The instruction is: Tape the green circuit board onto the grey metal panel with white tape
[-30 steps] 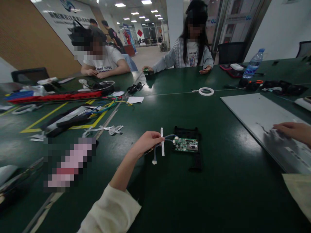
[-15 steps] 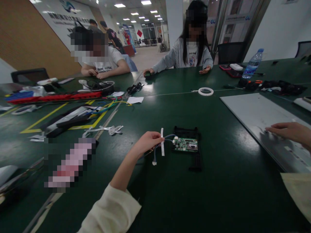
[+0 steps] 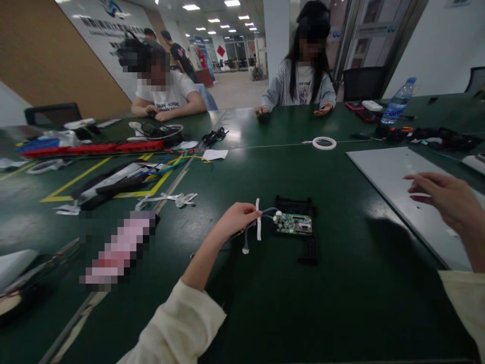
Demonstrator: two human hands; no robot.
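My left hand (image 3: 235,221) pinches a thin blue-grey cable (image 3: 247,237) with a white tape tag (image 3: 258,226) on it. The cable runs to a small green circuit board (image 3: 293,224) that rests in a black plastic frame (image 3: 307,241) on the dark green table (image 3: 341,293). A white connector hangs at the cable's loose end. My right hand (image 3: 443,199) hovers at the right with fingers spread, holding nothing, above a large grey metal panel (image 3: 394,177).
Two other people sit at the far side of the table. A white tape roll (image 3: 324,143), a water bottle (image 3: 397,101), black gear (image 3: 428,135), red and black strips (image 3: 94,148), coloured wires (image 3: 170,167) and white tape scraps (image 3: 174,199) lie around.
My right hand has lifted off the grey panel and moved left and up, fingers spreading. My left hand keeps its pinch on the cable. The view shifted slightly.
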